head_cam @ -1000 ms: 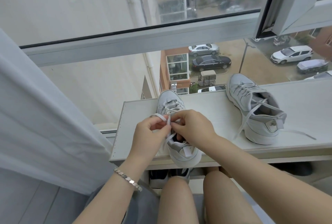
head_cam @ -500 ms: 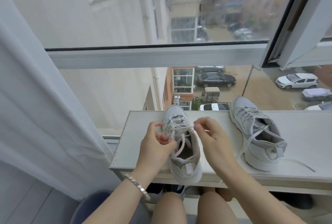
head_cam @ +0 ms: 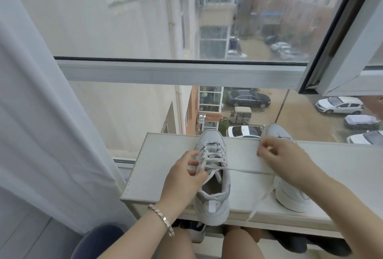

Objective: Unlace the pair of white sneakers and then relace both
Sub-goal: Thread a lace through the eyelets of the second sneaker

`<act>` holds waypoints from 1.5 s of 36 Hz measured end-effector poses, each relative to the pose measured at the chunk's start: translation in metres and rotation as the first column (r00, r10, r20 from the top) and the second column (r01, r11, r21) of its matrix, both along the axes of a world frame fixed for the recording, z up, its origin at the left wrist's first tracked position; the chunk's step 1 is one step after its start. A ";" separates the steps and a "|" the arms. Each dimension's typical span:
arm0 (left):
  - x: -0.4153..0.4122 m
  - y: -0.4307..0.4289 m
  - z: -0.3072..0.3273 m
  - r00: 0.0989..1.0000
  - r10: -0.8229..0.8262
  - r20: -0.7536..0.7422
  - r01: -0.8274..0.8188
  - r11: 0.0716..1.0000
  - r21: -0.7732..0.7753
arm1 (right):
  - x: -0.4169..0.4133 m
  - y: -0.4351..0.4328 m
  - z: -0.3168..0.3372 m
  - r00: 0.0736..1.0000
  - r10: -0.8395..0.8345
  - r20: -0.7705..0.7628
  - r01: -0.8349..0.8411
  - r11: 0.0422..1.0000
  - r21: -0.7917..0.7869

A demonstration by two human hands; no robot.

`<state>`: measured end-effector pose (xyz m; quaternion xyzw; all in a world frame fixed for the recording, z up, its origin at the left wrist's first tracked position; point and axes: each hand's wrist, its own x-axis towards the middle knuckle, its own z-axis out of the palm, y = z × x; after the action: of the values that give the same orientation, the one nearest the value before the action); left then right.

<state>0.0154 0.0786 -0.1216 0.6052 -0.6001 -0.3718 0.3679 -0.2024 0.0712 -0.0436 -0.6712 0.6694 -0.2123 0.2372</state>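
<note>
A white sneaker (head_cam: 215, 177) stands on the white shelf top (head_cam: 157, 167), toe toward the window, its heel over the front edge. My left hand (head_cam: 184, 177) presses on its left side with fingers pinching the lace at the upper eyelets. A white lace (head_cam: 246, 170) runs taut to the right from the sneaker. My right hand (head_cam: 279, 157) holds that lace end, pulled out over the second white sneaker (head_cam: 290, 194), which my hand and forearm largely hide. Another loose lace (head_cam: 261, 198) hangs over the shelf's front edge.
A large window with a grey frame bar (head_cam: 178, 72) rises right behind the shelf. A white curtain (head_cam: 41, 113) hangs at the left. Dark shoes (head_cam: 196, 231) sit under the shelf, near my knees (head_cam: 238, 244). A bracelet (head_cam: 161, 217) circles my left wrist.
My right hand has moved out to the right, drawing the lace taut across the shelf. My left hand stays at the sneaker's eyelets. The camera has tilted upward.
</note>
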 end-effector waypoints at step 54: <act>-0.014 -0.114 0.020 0.936 -0.260 0.238 0.180 0.933 0.311 | 0.048 -0.111 -0.048 0.981 0.136 0.141 -0.182 0.901 0.395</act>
<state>0.0013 -0.0357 -0.1017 0.6258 -0.6502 -0.4055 0.1459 -0.1547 -0.0398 -0.0918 -0.6470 0.6278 -0.0856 0.4242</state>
